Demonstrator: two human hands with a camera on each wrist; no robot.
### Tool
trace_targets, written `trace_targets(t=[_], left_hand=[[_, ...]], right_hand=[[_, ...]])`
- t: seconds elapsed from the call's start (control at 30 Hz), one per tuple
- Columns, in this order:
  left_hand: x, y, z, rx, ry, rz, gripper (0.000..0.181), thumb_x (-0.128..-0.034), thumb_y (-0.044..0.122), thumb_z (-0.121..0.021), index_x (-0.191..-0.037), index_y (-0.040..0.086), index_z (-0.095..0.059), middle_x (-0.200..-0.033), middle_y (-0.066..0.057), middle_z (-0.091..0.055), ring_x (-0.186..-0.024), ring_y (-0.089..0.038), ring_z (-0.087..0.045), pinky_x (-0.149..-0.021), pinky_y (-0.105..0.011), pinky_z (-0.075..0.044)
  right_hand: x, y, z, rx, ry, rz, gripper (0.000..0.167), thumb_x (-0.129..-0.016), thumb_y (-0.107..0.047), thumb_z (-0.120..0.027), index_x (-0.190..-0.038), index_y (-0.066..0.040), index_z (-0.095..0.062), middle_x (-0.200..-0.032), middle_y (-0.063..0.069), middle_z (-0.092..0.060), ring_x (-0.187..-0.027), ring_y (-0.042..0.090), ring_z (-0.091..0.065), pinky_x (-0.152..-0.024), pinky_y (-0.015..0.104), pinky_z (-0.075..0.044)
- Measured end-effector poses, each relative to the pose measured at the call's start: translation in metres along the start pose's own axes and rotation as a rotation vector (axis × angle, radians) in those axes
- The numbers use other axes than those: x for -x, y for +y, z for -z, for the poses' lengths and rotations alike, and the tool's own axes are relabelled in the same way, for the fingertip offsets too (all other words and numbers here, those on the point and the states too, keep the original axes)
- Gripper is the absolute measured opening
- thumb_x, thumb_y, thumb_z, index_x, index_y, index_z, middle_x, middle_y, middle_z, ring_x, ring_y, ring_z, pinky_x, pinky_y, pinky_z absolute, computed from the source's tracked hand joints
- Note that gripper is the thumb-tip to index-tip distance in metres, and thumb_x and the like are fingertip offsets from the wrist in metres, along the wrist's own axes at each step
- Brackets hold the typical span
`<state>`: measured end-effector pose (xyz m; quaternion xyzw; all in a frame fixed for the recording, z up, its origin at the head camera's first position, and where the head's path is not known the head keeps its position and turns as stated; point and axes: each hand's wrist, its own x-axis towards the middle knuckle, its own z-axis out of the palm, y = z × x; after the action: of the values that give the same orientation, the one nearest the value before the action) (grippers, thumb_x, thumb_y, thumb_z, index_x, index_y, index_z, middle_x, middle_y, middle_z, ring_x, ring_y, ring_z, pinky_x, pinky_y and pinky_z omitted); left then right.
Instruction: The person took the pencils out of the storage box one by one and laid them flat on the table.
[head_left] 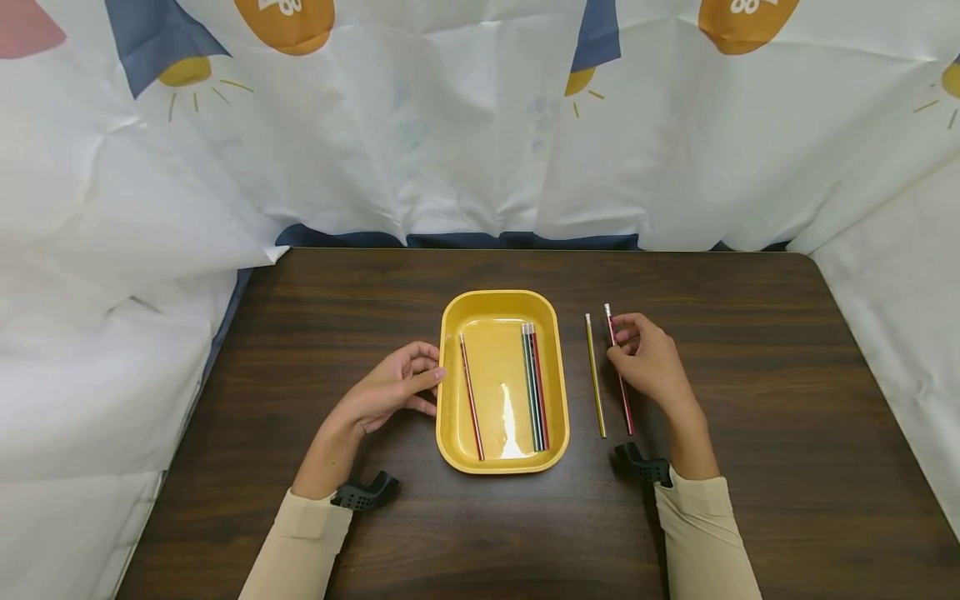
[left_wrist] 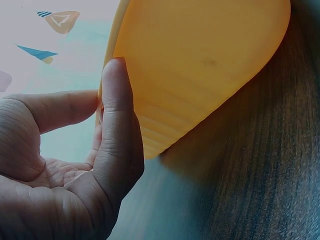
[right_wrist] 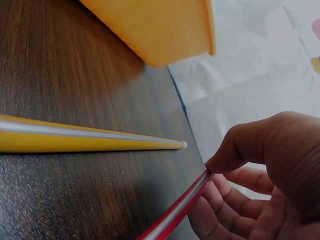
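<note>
The yellow tray (head_left: 495,297) lies in the middle of the dark table. At its left rim my left hand (head_left: 393,385) pinches the edge between thumb and fingers; the left wrist view shows this hand (left_wrist: 112,135) close up. Inside the tray are a red pencil (head_left: 472,398) at the left and several dark and red pencils (head_left: 535,387) side by side at the right. My right hand (head_left: 651,360) pinches another red pencil (right_wrist: 182,202) between thumb and fingers. Just left of it a yellow pencil (head_left: 596,377) lies on the table, apart from the tray.
The wooden table (head_left: 757,400) ends at a back edge, beyond which hangs a white printed curtain (head_left: 480,150). More white cloth drapes at both sides. A black wrist mount (head_left: 365,493) sits on the left forearm, and a second wrist mount (head_left: 642,465) on the right.
</note>
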<state>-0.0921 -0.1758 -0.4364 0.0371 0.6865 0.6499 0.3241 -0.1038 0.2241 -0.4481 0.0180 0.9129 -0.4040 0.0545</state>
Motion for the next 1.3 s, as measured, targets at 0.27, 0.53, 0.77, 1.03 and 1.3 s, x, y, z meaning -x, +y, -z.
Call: trace_targets(t=[0.27, 0.53, 0.77, 1.03, 1.3], left_hand=[[-0.0006, -0.0008, -0.0001, 0.016, 0.008, 0.005, 0.046, -0.1066, 0.015, -0.060, -0.142, -0.006, -0.037, -0.106, -0.008, -0.064, -0.088, -0.017, -0.066, -0.072, -0.032, -0.068], [-0.0004, -0.0033, 0.0003, 0.039, -0.008, -0.014, 0.046, -0.1065, 0.013, -0.058, -0.142, -0.006, -0.036, -0.105, -0.007, -0.063, -0.087, -0.016, -0.065, -0.071, -0.032, -0.068], [-0.0001, -0.0029, 0.0003, 0.042, -0.011, -0.020, 0.045, -0.1057, 0.013, -0.058, -0.141, -0.006, -0.037, -0.106, -0.007, -0.063, -0.087, -0.016, -0.065, -0.070, -0.032, -0.067], [-0.0013, -0.0037, 0.0004, 0.038, -0.012, -0.021, 0.043, -0.1053, 0.012, -0.057, -0.140, -0.005, -0.037, -0.106, -0.008, -0.063, -0.088, -0.016, -0.065, -0.070, -0.032, -0.067], [-0.0012, -0.0045, 0.0021, 0.023, -0.021, -0.028, 0.044, -0.1067, 0.013, -0.058, -0.141, -0.005, -0.036, -0.109, -0.009, -0.063, -0.089, -0.017, -0.066, -0.072, -0.032, -0.068]], right_hand=[[-0.0013, 0.0002, -0.0021, 0.002, -0.017, -0.011, 0.048, -0.093, -0.010, -0.063, -0.140, 0.000, -0.058, -0.114, 0.022, -0.069, -0.098, 0.034, -0.070, -0.076, 0.030, -0.056], [-0.0021, -0.0001, -0.0046, 0.010, -0.027, -0.018, 0.049, -0.093, -0.009, -0.061, -0.142, 0.000, -0.057, -0.114, 0.022, -0.069, -0.096, 0.032, -0.071, -0.073, 0.027, -0.054], [-0.0011, -0.0010, -0.0065, 0.036, -0.009, -0.030, 0.047, -0.094, -0.011, -0.061, -0.140, 0.001, -0.058, -0.114, 0.023, -0.070, -0.096, 0.032, -0.070, -0.073, 0.029, -0.054], [-0.0009, -0.0010, -0.0086, 0.061, 0.010, -0.040, 0.045, -0.094, -0.012, -0.062, -0.137, 0.000, -0.062, -0.111, 0.020, -0.070, -0.093, 0.030, -0.069, -0.072, 0.028, -0.053], [-0.0022, -0.0006, -0.0085, 0.059, 0.019, -0.037, 0.046, -0.093, -0.011, -0.062, -0.137, 0.002, -0.061, -0.112, 0.022, -0.070, -0.095, 0.032, -0.070, -0.072, 0.028, -0.054]])
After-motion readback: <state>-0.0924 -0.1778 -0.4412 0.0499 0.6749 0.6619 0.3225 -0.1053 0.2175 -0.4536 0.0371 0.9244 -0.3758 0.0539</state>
